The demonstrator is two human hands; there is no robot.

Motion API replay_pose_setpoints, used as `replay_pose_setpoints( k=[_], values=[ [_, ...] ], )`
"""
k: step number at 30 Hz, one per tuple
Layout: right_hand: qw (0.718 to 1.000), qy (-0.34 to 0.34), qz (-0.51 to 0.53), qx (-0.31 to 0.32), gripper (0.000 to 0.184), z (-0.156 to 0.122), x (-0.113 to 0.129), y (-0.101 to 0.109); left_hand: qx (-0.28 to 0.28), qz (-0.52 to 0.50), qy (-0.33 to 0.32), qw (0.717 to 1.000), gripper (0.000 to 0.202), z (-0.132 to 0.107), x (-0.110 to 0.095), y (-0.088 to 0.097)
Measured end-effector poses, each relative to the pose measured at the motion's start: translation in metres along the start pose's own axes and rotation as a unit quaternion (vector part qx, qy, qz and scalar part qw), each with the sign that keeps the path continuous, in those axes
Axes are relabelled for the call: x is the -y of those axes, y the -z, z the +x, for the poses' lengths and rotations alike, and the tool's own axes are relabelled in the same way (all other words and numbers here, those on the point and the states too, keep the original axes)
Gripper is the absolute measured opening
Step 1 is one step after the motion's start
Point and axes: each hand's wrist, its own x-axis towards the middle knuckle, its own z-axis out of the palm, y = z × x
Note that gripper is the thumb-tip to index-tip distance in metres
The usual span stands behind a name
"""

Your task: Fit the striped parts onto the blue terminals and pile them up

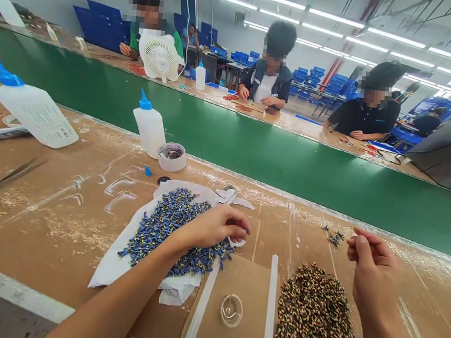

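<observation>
From here I see slim blue pieces [167,222] heaped on crumpled white paper [113,259], the left hand [223,226] loosely curled at their edge. The right hand [373,268] pinches beside dark, curly pieces [312,318] on the tabletop [271,233]. I can't tell what either grips; such tiny parts want a light pinch.

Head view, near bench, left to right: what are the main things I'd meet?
White bottle with printing → pile of small blue pieces → small clear cup → pile of small dark pieces → right hand.
</observation>
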Motion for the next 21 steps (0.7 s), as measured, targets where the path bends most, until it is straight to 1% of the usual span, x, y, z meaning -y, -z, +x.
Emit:
replay_pose_setpoints(
  k=[1, 2, 3, 4, 5, 6, 7, 8, 9, 11, 14, 18, 21],
  values=[
    [1.0, 0.012, -0.014, 0.026, 0.029, -0.013, 0.012, -0.006, 0.006, -0.015, 0.002, 1.0, 0.012, 0.002, 0.001, -0.003],
    [0.996, 0.016, -0.033, 0.076, 0.026, -0.027, 0.024, -0.012, 0.013, -0.026, 0.001, 1.0, 0.011, 0.003, 0.003, -0.005],
    [0.989, 0.019, -0.036, 0.142, 0.024, -0.042, 0.034, -0.018, 0.018, -0.033, -0.002, 0.999, 0.01, 0.004, 0.004, -0.007],
    [0.975, 0.025, -0.029, 0.22, 0.022, -0.056, 0.043, -0.024, 0.022, -0.038, -0.006, 0.999, 0.01, 0.005, 0.006, -0.009],
    [0.951, 0.033, -0.03, 0.306, 0.021, -0.069, 0.049, -0.029, 0.025, -0.04, -0.009, 0.999, 0.01, 0.006, 0.007, -0.01],
    [0.924, 0.04, -0.038, 0.379, 0.019, -0.081, 0.054, -0.034, 0.027, -0.042, -0.012, 0.999, 0.01, 0.007, 0.009, -0.011],
    [0.897, 0.05, -0.047, 0.436, 0.018, -0.091, 0.057, -0.039, 0.028, -0.043, -0.014, 0.999, 0.01, 0.008, 0.01, -0.013],
    [0.875, 0.06, -0.06, 0.477, 0.017, -0.1, 0.059, -0.043, 0.027, -0.04, -0.017, 0.999, 0.009, 0.009, 0.011, -0.015],
    [0.857, 0.069, -0.072, 0.505, 0.016, -0.108, 0.06, -0.046, 0.025, -0.033, -0.02, 0.999, 0.008, 0.01, 0.012, -0.017],
    [0.836, 0.075, -0.091, 0.536, 0.014, -0.119, 0.059, -0.053, 0.017, -0.016, -0.033, 0.999, 0.006, 0.012, 0.015, -0.023],
    [0.82, 0.059, -0.094, 0.562, 0.014, -0.129, 0.054, -0.059, 0.008, -0.003, -0.046, 0.999, 0.005, 0.017, 0.021, -0.032],
    [0.817, 0.049, -0.085, 0.568, 0.013, -0.132, 0.048, -0.062, 0.033, -0.027, -0.039, 0.998, 0.008, 0.022, 0.032, -0.046],
    [0.819, 0.047, -0.07, 0.567, 0.012, -0.13, 0.046, -0.063, 0.048, -0.022, -0.039, 0.998, 0.007, 0.024, 0.039, -0.054]
  ],
)
